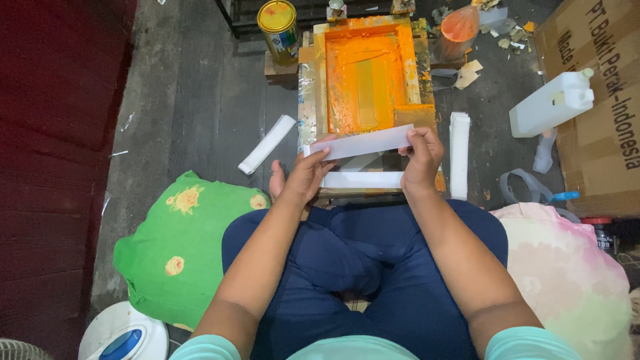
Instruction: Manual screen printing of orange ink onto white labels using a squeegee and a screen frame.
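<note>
My left hand (308,170) and my right hand (421,153) each pinch one end of a long white paper strip (363,142), holding it level above the near edge of a wooden screen-printing frame (319,80) smeared with orange ink. Under the strip a second white strip (363,180) lies flat on the frame's base. I sit cross-legged in dark blue trousers on the floor in front of the frame.
A stack of white strips (459,153) stands right of the frame, another bundle (267,144) lies left. A gold tin can (279,27), white plastic jug (552,103), cardboard box (600,100), green cushion (177,247), pink cushion (573,273) and a bag of orange ink (459,27) surround me.
</note>
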